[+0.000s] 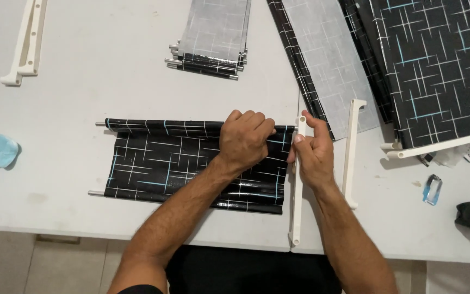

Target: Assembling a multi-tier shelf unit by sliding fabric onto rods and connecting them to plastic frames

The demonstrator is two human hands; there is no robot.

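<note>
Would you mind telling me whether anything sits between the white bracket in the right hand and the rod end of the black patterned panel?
Nothing visible does. The right hand holds the white plastic bracket right at the panel's edge, where the left hand grips the upper rod of the black patterned panel. The fingers hide the joint itself.

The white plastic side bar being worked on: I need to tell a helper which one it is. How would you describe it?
On the white table, find the black fabric panel with pale crossing lines under the left hand. The white plastic side bar runs along its right end, pinched by the right hand. Its loose twin bar lies further right, untouched.
</note>
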